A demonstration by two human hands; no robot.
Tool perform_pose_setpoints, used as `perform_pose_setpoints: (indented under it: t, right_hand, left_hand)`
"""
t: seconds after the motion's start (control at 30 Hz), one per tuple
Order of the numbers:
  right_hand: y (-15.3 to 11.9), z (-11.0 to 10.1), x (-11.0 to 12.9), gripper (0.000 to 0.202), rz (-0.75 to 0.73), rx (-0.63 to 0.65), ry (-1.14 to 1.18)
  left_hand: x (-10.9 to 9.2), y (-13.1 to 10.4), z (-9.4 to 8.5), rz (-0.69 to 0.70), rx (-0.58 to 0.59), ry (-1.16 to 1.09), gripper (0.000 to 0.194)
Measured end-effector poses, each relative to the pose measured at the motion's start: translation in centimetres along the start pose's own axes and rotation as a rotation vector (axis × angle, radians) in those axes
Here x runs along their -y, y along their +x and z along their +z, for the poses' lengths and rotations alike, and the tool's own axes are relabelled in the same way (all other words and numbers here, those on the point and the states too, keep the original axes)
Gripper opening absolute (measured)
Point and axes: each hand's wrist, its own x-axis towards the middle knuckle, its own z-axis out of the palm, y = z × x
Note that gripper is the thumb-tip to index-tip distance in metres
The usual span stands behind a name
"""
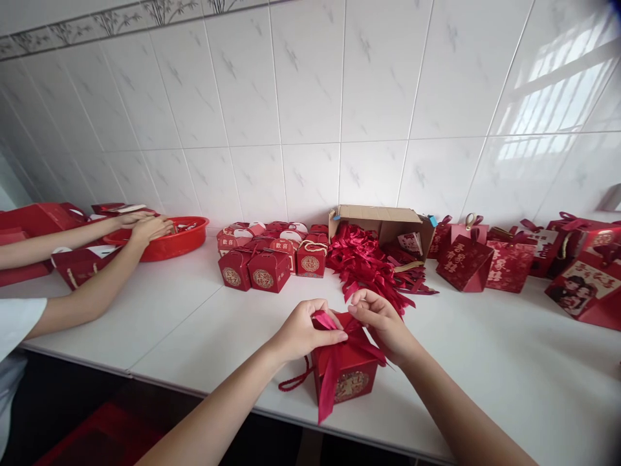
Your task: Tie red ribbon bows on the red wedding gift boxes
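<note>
Bare forearms (223, 409) reach to a red box (354, 377) near the front edge of the white table (509, 349) — left hand (308, 331) pinching its ribbon (330, 382), right hand (383, 325) poised there, grip unclear — where gentle, even pulling should spare the card.

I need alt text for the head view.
A person's left hand and right hand handle a red ribbon atop a red box on a white table. Behind the box, loose ribbons spill from an open carton; at left, a co-worker's hands are over a red basin.
</note>
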Motion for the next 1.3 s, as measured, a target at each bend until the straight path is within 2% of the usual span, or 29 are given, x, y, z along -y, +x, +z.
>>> perform_pose_setpoints:
  t: [0.1, 0.37, 0.87, 1.3]
  right_hand:
    - [0.00, -0.17, -0.08, 0.027, 0.005, -0.025, 0.042]
    - [-0.24, -0.50, -0.03, 0.024, 0.028, 0.011, 0.056]
    - [-0.41, -0.64, -0.03, 0.024, 0.030, 0.021, 0.068]
    - [-0.32, -0.67, 0.20, 0.030, 0.050, -0.019, 0.084]
  left_hand:
    - [0.12, 0.00, -0.01, 0.008, 0.013, -0.015, 0.037]
    - [-0.01, -0.04, 0.03, -0.008, 0.001, 0.027, 0.028]
    - [0.24, -0.16, -0.13, -0.004, 0.021, -0.016, 0.032]
    - [0.12, -0.13, -0.08, 0.020, 0.022, -0.055, 0.033]
